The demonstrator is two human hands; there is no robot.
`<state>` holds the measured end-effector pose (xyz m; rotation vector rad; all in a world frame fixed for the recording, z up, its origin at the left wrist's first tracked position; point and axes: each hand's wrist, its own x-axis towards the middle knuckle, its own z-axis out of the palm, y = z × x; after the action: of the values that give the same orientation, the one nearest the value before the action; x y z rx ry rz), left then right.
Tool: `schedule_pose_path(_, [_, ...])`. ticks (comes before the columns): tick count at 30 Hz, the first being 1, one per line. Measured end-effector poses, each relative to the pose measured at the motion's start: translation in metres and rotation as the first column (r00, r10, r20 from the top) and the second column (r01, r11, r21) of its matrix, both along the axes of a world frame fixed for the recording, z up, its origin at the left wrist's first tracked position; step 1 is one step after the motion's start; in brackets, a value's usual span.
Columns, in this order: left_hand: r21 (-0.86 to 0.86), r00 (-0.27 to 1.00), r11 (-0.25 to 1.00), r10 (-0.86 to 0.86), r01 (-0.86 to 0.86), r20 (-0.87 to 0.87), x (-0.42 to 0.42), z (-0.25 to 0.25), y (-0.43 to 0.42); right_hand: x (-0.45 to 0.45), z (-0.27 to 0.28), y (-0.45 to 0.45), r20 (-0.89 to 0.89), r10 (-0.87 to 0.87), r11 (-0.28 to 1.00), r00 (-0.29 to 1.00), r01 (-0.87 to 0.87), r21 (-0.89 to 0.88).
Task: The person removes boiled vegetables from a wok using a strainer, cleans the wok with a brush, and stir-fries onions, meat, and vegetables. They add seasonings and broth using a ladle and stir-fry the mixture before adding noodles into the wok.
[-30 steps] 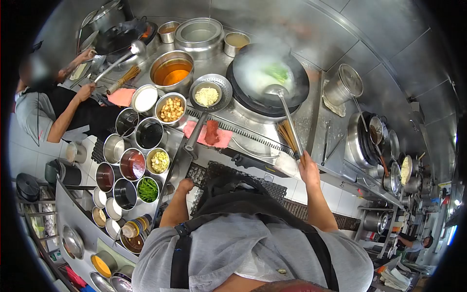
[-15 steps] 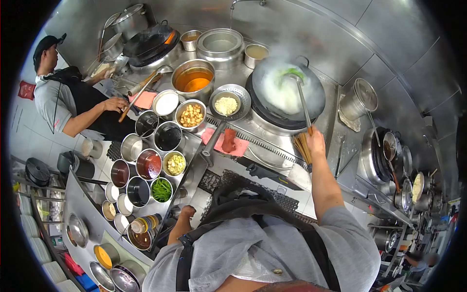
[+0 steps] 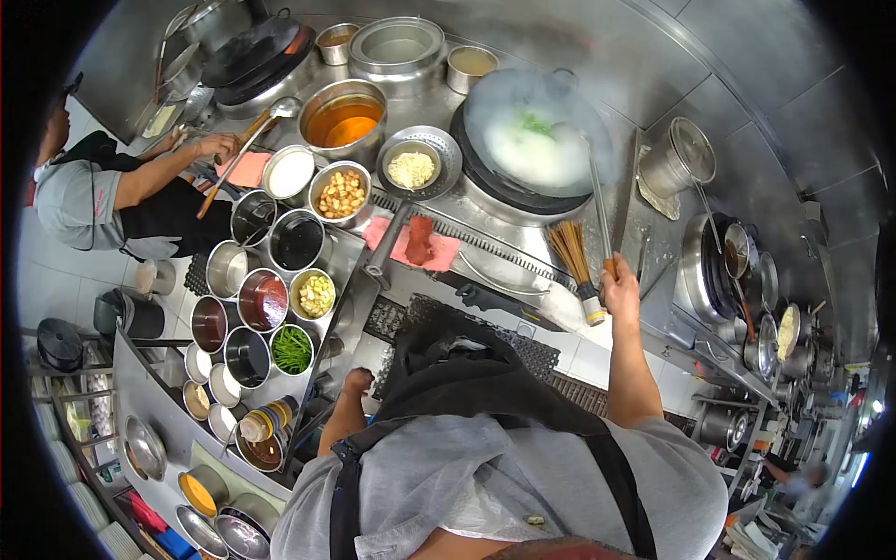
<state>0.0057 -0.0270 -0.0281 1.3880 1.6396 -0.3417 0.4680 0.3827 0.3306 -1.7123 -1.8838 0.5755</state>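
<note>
My right hand is closed around the wooden end of a long-handled ladle. The ladle's head is lost in steam inside the large wok. Pale, cloudy liquid fills the wok's bottom, with some green vegetable in it. A bamboo wok brush lies just left of my right hand on the stove's front edge. Low at my left side hangs my left hand, apart from the pots; its fingers are mostly hidden.
To the left stand several steel pots, among them orange liquid, fried cubes and cut greens. A perforated strainer bears a bowl of chopped garlic-like bits. A co-worker's hand is near another ladle.
My view has shifted, so the stove sits further left. My right hand and the ladle have moved away from the brush, which now shows whole. The co-worker has leaned toward the back counter.
</note>
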Motion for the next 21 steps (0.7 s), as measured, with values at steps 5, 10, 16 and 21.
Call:
schedule_pose_path(5, [0.116, 0.986, 0.980, 0.160, -0.164, 0.040, -0.010, 0.011, 0.057, -0.031, 0.018, -0.004, -0.190, -0.118, 0.958, 0.975, 0.062, -0.280])
schedule_pose_path(10, [0.428, 0.951, 0.855, -0.216, 0.293, -0.221, -0.010, 0.021, 0.073, -0.065, 0.044, -0.002, -0.712, -0.334, 0.807, 0.617, -0.204, -0.555])
schedule_pose_path(16, [0.249, 0.999, 0.968, -0.013, 0.024, -0.045, -0.006, -0.023, 0.035, -0.084, 0.042, -0.006, -0.856, -0.440, 0.723, 0.272, -0.458, -0.517])
schedule_pose_path(21, [0.102, 0.979, 0.976, -0.182, 0.192, -0.095, -0.002, 0.000, -0.013, -0.098, 0.067, -0.013, -0.868, -0.465, 0.670, 0.172, -0.573, -0.472])
